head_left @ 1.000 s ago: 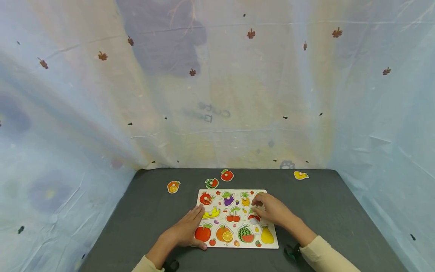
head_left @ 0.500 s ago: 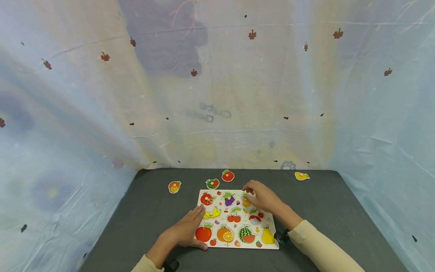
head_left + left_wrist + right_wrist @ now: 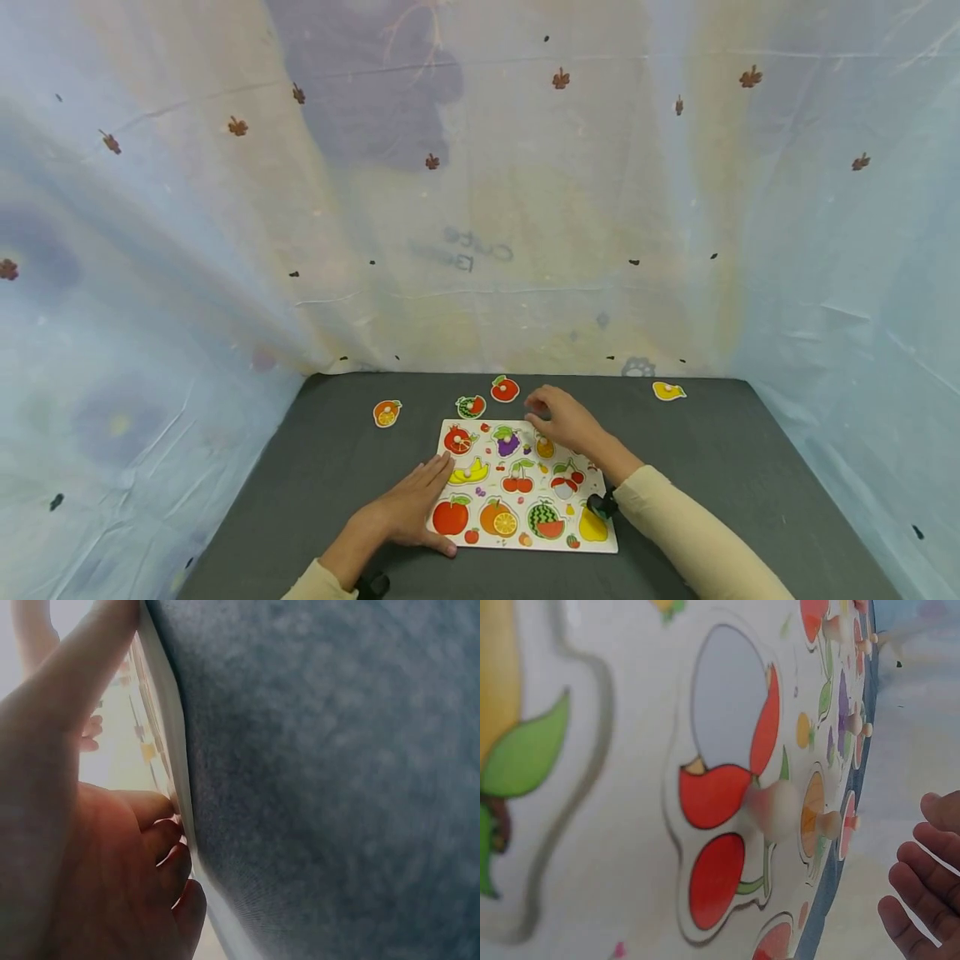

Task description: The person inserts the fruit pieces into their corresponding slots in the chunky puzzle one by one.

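A white fruit puzzle board (image 3: 555,547) lies in front of me. My left hand (image 3: 412,504) rests on its left edge, fingers spread straight over the rim; the left wrist view shows its fingers (image 3: 174,866) along that edge. My right hand (image 3: 566,421) hovers over the board's back edge, near the red apple piece (image 3: 505,389) without touching it. In the right wrist view its fingers (image 3: 922,900) are loosely extended and hold nothing. Knobbed pieces sit in the board, among them a red fruit piece (image 3: 712,799) with a pale grey part, grapes (image 3: 507,443) and bananas (image 3: 470,472).
Loose on the dark table (image 3: 322,467) behind the board lie a watermelon piece (image 3: 471,407), an orange piece (image 3: 387,413) and, to the far right, a yellow pear piece (image 3: 669,391). A patterned pale curtain (image 3: 480,208) surrounds the table on the back and sides.
My right hand has moved left and away from me, from the board's upper right to its back edge, towards the apple piece. The left hand has stayed on the board.
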{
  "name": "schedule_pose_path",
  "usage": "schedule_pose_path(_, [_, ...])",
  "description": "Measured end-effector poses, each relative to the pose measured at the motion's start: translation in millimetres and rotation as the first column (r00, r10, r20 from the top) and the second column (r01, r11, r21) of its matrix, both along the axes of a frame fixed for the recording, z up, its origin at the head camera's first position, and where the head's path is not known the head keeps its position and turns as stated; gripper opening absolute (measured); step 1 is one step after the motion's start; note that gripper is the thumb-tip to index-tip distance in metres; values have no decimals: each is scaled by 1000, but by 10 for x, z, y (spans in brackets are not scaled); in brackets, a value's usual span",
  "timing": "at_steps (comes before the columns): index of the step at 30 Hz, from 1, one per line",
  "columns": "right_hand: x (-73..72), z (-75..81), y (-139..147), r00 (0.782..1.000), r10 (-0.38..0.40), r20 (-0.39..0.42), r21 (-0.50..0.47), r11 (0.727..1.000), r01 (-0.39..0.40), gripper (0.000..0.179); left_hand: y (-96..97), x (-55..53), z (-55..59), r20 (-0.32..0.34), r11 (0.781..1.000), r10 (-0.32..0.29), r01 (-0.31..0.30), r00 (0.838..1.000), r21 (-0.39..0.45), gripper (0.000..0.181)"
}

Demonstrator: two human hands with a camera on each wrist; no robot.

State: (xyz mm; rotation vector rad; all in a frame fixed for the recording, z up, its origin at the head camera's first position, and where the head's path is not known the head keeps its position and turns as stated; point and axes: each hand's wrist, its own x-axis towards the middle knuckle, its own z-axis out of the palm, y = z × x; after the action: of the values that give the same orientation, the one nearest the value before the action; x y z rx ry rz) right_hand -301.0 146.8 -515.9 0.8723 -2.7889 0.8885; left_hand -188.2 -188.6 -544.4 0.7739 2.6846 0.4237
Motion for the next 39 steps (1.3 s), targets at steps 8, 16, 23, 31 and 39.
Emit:
schedule_pose_path(8, [-140,-57,-76,999,-42,27,5,999,42,24,-3,-4,47,6,1000,-11,11,1000,-4,137])
schedule_pose_path(16, [-268,-94,-178,998,-45,33,-6,999,45,21,3,-4,91,12,1000,-5,5,1000,8,138])
schedule_pose_path(23, [-372,-166,-240,996,-71,54,-11,997,72,19,29,20,129,7,1000,-11,11,1000,9,137])
schedule_pose_path(31, [-485,-173,-310,991,-78,107,-1,997,78,25,32,9,102,17,1000,1,-2,1000,4,138])
schedule_pose_path(39, [-567,-180,-373,990,-53,131,-24,998,56,30,35,4,74,15,1000,4,-4,1000,-2,138])
